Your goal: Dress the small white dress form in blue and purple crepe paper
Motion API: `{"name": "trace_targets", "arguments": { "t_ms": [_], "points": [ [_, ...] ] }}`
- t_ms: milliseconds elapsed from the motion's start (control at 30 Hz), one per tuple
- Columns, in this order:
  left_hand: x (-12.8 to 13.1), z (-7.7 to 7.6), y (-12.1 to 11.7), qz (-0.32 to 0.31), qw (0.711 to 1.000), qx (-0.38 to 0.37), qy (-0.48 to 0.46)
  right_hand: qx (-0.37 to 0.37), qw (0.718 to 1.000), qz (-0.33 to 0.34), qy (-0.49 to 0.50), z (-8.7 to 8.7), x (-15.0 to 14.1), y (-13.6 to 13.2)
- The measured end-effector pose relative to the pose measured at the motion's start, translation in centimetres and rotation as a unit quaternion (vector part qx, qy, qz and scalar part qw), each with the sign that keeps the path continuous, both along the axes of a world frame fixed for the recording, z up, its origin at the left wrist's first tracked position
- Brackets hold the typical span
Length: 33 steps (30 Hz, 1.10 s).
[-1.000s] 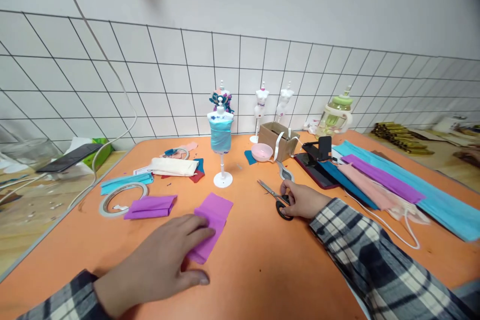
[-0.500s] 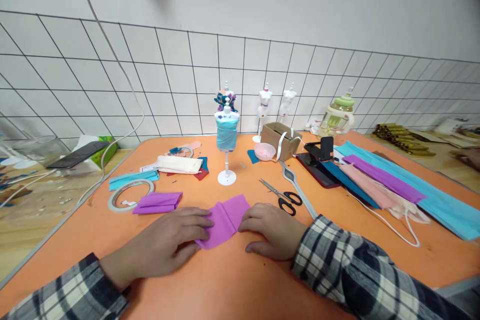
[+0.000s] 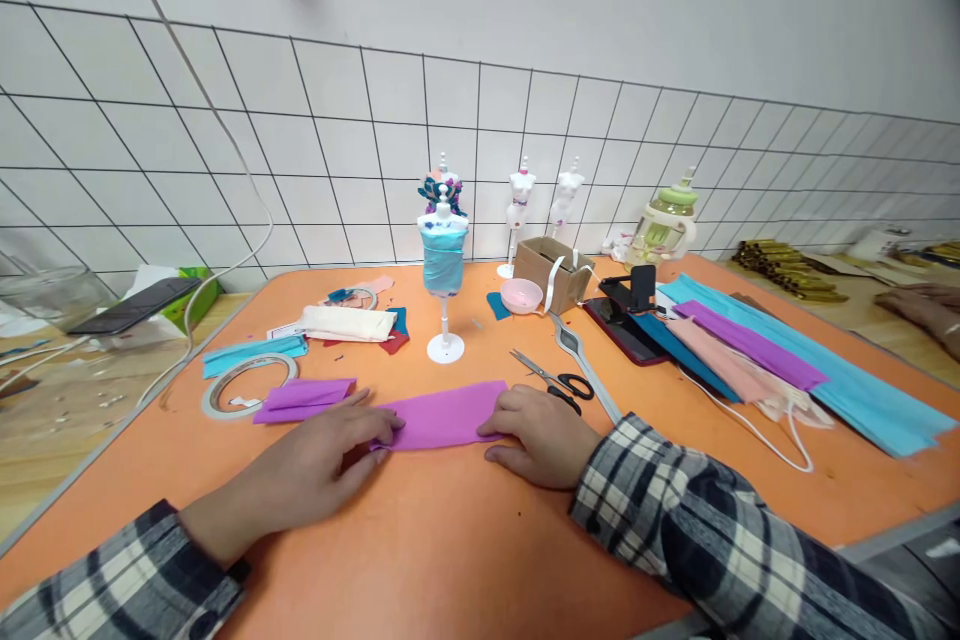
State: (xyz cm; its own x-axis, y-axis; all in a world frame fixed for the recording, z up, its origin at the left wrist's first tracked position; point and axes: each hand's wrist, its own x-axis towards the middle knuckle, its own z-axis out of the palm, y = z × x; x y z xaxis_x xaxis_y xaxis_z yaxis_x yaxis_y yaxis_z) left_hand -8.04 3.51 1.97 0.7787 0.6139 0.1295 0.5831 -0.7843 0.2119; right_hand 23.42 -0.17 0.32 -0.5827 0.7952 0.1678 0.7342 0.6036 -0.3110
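Observation:
A thin purple sheet point(image 3: 442, 417), cloth or crepe paper, lies stretched flat between my hands on the orange table. At its left end, my left hand point(image 3: 326, 455) has thumb and fingertips closed on the edge. My right hand point(image 3: 541, 432) grips the right end, its curled fingers pressing on the sheet and its thumb lower on the table. Just beyond my left hand rests a folded purple piece point(image 3: 304, 400). Black-handled scissors point(image 3: 559, 382) lie behind my right hand. A small white dress form point(image 3: 444, 260) wrapped in light blue stands upright behind the sheet.
Left are a tape roll point(image 3: 217, 390), a blue strip point(image 3: 255, 355) and a white folded piece point(image 3: 349, 323). At the back stand a pink bowl point(image 3: 521, 296), a cardboard box point(image 3: 559, 280) and a bottle point(image 3: 664, 225). Coloured strips point(image 3: 847, 370) lie right; another person's hand point(image 3: 926, 310) shows at far right.
The purple sheet has turned from slanted and creased to a straight, wider band. My hands have moved slightly apart, and the left now pinches its end. The view has shifted a little right.

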Motion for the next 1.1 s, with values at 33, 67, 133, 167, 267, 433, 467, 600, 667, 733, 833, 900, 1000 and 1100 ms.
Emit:
{"name": "trace_targets", "arguments": {
  "t_ms": [33,67,133,167,267,433,467,600,667,733,833,900,1000,1100],
  "points": [
    [-0.1,-0.1,0.2,0.007,1.000,0.009,0.004,0.014,1.000,-0.005,0.000,0.0,-0.1,0.0],
    [-0.2,-0.1,0.3,0.012,1.000,0.017,0.011,0.030,1.000,-0.009,0.000,0.0,-0.1,0.1],
    [-0.2,-0.1,0.5,0.021,0.999,0.020,0.025,0.049,0.999,-0.009,0.008,0.0,-0.2,0.3],
    [-0.2,-0.1,0.6,0.028,0.999,0.017,0.029,0.049,0.999,-0.005,0.018,-0.1,-0.2,0.4],
    [0.1,-0.1,0.6,0.051,0.999,-0.001,0.019,0.020,0.998,0.001,0.064,-0.4,0.0,0.7],
    [0.1,-0.6,0.6,0.083,0.996,-0.046,-0.002,-0.053,0.989,-0.073,0.115,-1.0,0.4,1.2],
    [0.0,-0.7,0.6,0.087,0.995,-0.044,-0.006,-0.074,0.986,-0.088,0.124,-1.0,0.4,1.3],
    [0.4,-0.8,0.5,0.095,0.995,0.002,-0.015,-0.125,0.975,-0.124,0.134,-0.5,0.3,1.1],
    [0.8,-0.7,0.4,0.095,0.995,0.019,-0.005,-0.111,0.980,-0.124,0.107,0.0,0.1,1.0],
    [1.3,-0.6,0.4,0.098,0.995,0.030,0.006,-0.092,0.985,-0.122,0.078,0.4,-0.1,0.9],
    [1.6,-0.6,0.4,0.108,0.993,0.050,0.008,-0.099,0.986,-0.123,0.045,1.0,-0.4,1.0],
    [1.6,-0.7,0.4,0.109,0.991,0.077,-0.006,-0.117,0.984,-0.127,0.031,1.3,-0.5,1.2],
    [1.9,-0.9,-0.5,0.057,0.990,0.129,-0.030,-0.125,0.983,-0.136,0.021,1.6,-0.7,1.5],
    [3.4,-1.2,-2.6,-0.047,0.990,0.127,-0.022,-0.120,0.982,-0.143,0.011,1.8,-0.7,1.5]
  ]
}}
